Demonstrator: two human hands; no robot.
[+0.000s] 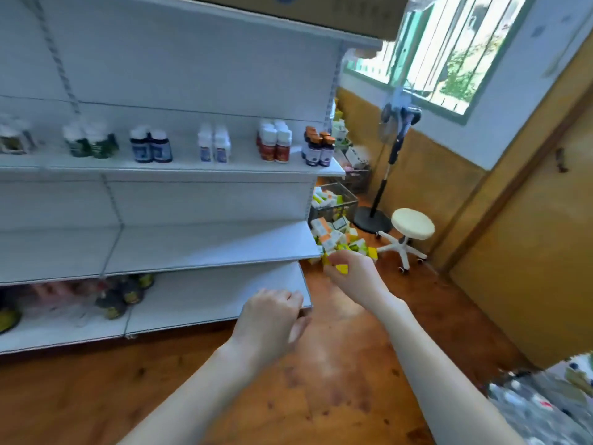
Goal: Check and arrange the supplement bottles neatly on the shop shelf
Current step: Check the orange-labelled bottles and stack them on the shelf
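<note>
Fingers point(340, 257) of the right hand point(353, 277) curl round a small yellow box point(341, 268), which is blurred and mostly covered by them. The left hand point(272, 319) shows its back. Its fingers point(290, 297) are loosely bent with nothing seen in them, and the palm side is hidden. Just beyond the right fingers a heap of boxes point(332, 234) lies on the floor point(321, 364), partly behind the end of the shelf point(192, 170). The bottles point(276, 142) stand in small clusters on that shelf, well above and left of both hands, their labels too smeared to read. Low and left of the left fingers, dark jars point(123, 295) on the bottom shelf point(208, 303) are blurred, and some are cut off at the frame edge.
</note>
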